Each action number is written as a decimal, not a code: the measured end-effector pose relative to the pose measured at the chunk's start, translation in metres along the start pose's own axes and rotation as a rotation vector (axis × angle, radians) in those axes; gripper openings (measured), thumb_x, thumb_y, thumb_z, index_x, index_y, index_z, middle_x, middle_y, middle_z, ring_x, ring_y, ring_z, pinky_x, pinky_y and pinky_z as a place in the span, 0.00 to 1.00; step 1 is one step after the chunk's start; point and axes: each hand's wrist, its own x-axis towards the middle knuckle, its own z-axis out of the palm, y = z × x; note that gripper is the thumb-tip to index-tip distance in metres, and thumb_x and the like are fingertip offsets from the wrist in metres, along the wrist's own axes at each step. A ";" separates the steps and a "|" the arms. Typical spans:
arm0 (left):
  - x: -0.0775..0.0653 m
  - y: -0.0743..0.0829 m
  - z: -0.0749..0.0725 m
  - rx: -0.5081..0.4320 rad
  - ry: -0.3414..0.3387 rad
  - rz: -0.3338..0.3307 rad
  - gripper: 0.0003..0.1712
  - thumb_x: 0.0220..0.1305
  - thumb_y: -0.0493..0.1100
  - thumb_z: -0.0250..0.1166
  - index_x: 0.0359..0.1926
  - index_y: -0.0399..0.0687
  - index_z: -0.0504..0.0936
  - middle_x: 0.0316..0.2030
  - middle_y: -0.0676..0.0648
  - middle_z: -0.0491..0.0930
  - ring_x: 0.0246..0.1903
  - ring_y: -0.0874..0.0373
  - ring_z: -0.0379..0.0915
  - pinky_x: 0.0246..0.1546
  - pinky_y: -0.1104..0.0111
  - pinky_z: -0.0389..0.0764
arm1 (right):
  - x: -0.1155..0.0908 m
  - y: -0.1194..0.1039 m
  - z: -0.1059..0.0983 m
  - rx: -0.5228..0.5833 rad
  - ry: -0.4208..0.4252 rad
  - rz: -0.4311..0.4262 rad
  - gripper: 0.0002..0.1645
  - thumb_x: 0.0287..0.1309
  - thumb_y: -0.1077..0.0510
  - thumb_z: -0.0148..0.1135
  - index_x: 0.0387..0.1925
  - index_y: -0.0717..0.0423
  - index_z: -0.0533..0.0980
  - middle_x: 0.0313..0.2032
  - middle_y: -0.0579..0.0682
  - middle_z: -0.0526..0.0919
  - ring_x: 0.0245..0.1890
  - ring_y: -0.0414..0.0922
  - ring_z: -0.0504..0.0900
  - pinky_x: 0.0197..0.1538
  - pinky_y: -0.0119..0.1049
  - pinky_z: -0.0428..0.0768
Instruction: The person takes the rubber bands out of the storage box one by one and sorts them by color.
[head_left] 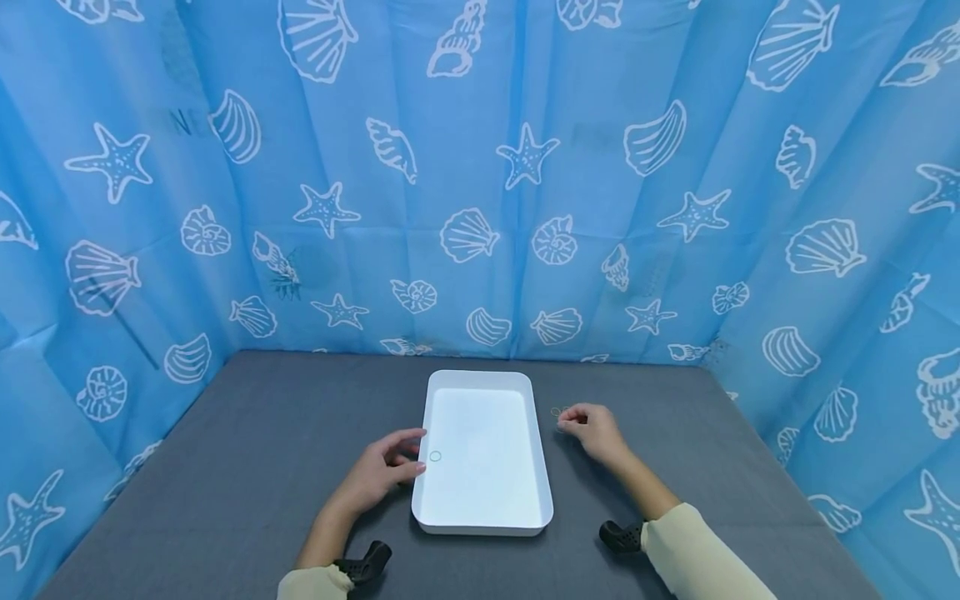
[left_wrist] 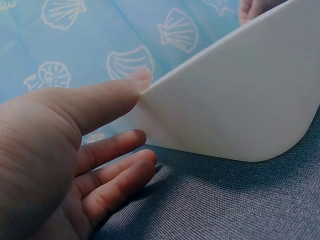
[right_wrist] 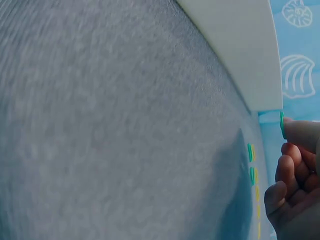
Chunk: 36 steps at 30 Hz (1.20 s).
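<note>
A shallow white tray (head_left: 487,450) lies on the grey cloth, with a thin green rubber band (head_left: 435,456) on its floor near the left side. My left hand (head_left: 382,473) is at the tray's left side. In the left wrist view its thumb (left_wrist: 112,100) touches the rim, while the other fingers lie loosely below. To the right of the tray, my right hand (head_left: 594,429) pinches another green rubber band (right_wrist: 282,125) between thumb and fingertips. Beside that hand, several green and yellow rubber bands (right_wrist: 251,152) lie on the cloth, partly hidden by the hand in the head view.
Grey cloth (head_left: 247,467) covers the table. A blue curtain (head_left: 480,183) with white shells and starfish closes off the back and both sides. Black wrist mounts (head_left: 621,537) sit at both cuffs.
</note>
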 end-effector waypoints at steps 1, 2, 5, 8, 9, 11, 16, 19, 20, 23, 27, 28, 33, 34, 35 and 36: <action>0.000 0.000 0.000 0.000 0.002 -0.001 0.31 0.59 0.47 0.71 0.63 0.53 0.75 0.51 0.44 0.77 0.38 0.54 0.75 0.36 0.62 0.74 | 0.000 0.002 -0.001 -0.004 0.011 0.009 0.03 0.58 0.66 0.66 0.29 0.61 0.81 0.29 0.49 0.81 0.27 0.43 0.72 0.32 0.37 0.71; 0.000 0.001 0.000 -0.001 0.004 -0.001 0.31 0.59 0.47 0.71 0.63 0.54 0.75 0.51 0.44 0.77 0.38 0.54 0.75 0.36 0.62 0.74 | -0.001 0.004 -0.001 -0.012 0.020 0.010 0.03 0.58 0.66 0.66 0.29 0.61 0.81 0.28 0.49 0.81 0.27 0.43 0.72 0.32 0.37 0.71; -0.001 0.001 0.001 -0.004 0.006 -0.003 0.30 0.59 0.47 0.71 0.63 0.54 0.75 0.52 0.44 0.77 0.38 0.54 0.75 0.36 0.62 0.74 | -0.002 0.010 -0.003 -0.024 0.037 0.020 0.03 0.58 0.66 0.65 0.29 0.61 0.81 0.27 0.49 0.80 0.26 0.43 0.72 0.33 0.38 0.71; 0.000 0.001 0.001 -0.007 0.005 -0.009 0.30 0.59 0.47 0.71 0.63 0.54 0.75 0.52 0.44 0.77 0.38 0.54 0.75 0.35 0.62 0.74 | -0.002 0.015 -0.004 -0.038 0.044 0.043 0.04 0.58 0.66 0.65 0.28 0.61 0.81 0.27 0.49 0.80 0.26 0.43 0.72 0.33 0.39 0.70; 0.000 0.001 0.001 -0.007 0.005 -0.011 0.30 0.59 0.47 0.71 0.63 0.54 0.75 0.52 0.44 0.77 0.38 0.54 0.75 0.35 0.62 0.74 | -0.002 0.016 -0.004 -0.039 0.046 0.054 0.04 0.58 0.66 0.65 0.28 0.61 0.81 0.27 0.49 0.80 0.26 0.43 0.72 0.33 0.39 0.70; 0.000 0.001 0.001 -0.008 0.001 -0.012 0.30 0.59 0.47 0.71 0.63 0.54 0.75 0.52 0.44 0.77 0.38 0.54 0.75 0.35 0.62 0.74 | -0.002 0.019 -0.005 -0.048 0.051 0.063 0.04 0.58 0.66 0.65 0.28 0.61 0.81 0.27 0.49 0.80 0.26 0.44 0.72 0.33 0.40 0.70; 0.000 0.002 -0.001 -0.008 -0.002 -0.002 0.30 0.59 0.46 0.71 0.63 0.53 0.75 0.52 0.43 0.77 0.38 0.53 0.75 0.36 0.62 0.74 | 0.000 0.022 -0.008 -0.052 0.077 0.076 0.04 0.59 0.65 0.64 0.30 0.62 0.81 0.27 0.50 0.80 0.26 0.45 0.72 0.32 0.40 0.70; 0.000 0.002 -0.001 -0.008 0.001 0.004 0.30 0.59 0.46 0.71 0.63 0.53 0.75 0.52 0.43 0.77 0.38 0.53 0.75 0.36 0.62 0.74 | 0.002 0.025 -0.009 -0.053 0.095 0.089 0.04 0.60 0.66 0.64 0.30 0.63 0.81 0.27 0.50 0.80 0.26 0.45 0.72 0.32 0.39 0.70; 0.000 0.002 -0.001 -0.008 0.002 0.004 0.30 0.59 0.46 0.71 0.63 0.53 0.75 0.52 0.43 0.77 0.38 0.53 0.74 0.36 0.62 0.74 | 0.003 0.026 -0.009 -0.058 0.101 0.094 0.04 0.60 0.65 0.64 0.30 0.63 0.81 0.27 0.51 0.80 0.27 0.45 0.72 0.32 0.39 0.69; 0.000 0.002 -0.001 -0.002 0.005 0.003 0.30 0.59 0.47 0.71 0.63 0.54 0.76 0.52 0.43 0.77 0.38 0.53 0.75 0.36 0.62 0.74 | 0.006 0.030 -0.010 -0.070 0.108 0.116 0.04 0.60 0.64 0.65 0.30 0.63 0.82 0.27 0.51 0.80 0.27 0.45 0.73 0.32 0.39 0.69; 0.000 0.002 -0.001 0.005 0.007 0.001 0.30 0.59 0.47 0.71 0.63 0.54 0.76 0.52 0.43 0.76 0.38 0.53 0.75 0.36 0.62 0.74 | 0.009 0.032 -0.010 -0.085 0.111 0.148 0.05 0.60 0.63 0.65 0.30 0.62 0.82 0.27 0.50 0.81 0.27 0.45 0.74 0.33 0.39 0.69; -0.001 0.002 -0.001 0.005 0.007 0.001 0.30 0.59 0.47 0.71 0.63 0.54 0.76 0.52 0.43 0.76 0.38 0.54 0.75 0.36 0.62 0.74 | 0.010 0.032 -0.010 -0.087 0.113 0.152 0.05 0.60 0.63 0.65 0.30 0.63 0.82 0.27 0.50 0.81 0.27 0.45 0.74 0.33 0.40 0.69; -0.001 0.001 0.000 -0.004 0.002 0.004 0.30 0.59 0.47 0.71 0.63 0.54 0.75 0.52 0.43 0.76 0.38 0.53 0.74 0.36 0.62 0.74 | 0.013 0.032 -0.011 -0.101 0.119 0.187 0.06 0.59 0.63 0.65 0.28 0.62 0.82 0.26 0.50 0.81 0.27 0.46 0.75 0.33 0.40 0.70; -0.001 0.001 0.000 -0.005 0.003 0.005 0.30 0.59 0.47 0.71 0.63 0.54 0.75 0.52 0.43 0.76 0.38 0.53 0.74 0.36 0.62 0.74 | 0.014 0.032 -0.011 -0.104 0.118 0.190 0.06 0.59 0.63 0.65 0.28 0.63 0.81 0.26 0.50 0.82 0.27 0.46 0.75 0.33 0.41 0.70; -0.001 0.001 0.000 -0.006 0.002 0.005 0.30 0.59 0.47 0.71 0.63 0.54 0.75 0.52 0.43 0.76 0.38 0.53 0.74 0.36 0.62 0.74 | 0.014 0.032 -0.011 -0.108 0.117 0.197 0.06 0.59 0.63 0.65 0.28 0.62 0.82 0.26 0.50 0.82 0.28 0.46 0.75 0.34 0.41 0.70; -0.002 0.001 0.000 -0.005 0.002 0.006 0.30 0.59 0.47 0.71 0.63 0.54 0.75 0.52 0.43 0.76 0.38 0.53 0.74 0.36 0.62 0.74 | 0.015 0.033 -0.011 -0.113 0.116 0.199 0.06 0.59 0.63 0.65 0.28 0.62 0.82 0.27 0.50 0.82 0.28 0.47 0.76 0.34 0.41 0.71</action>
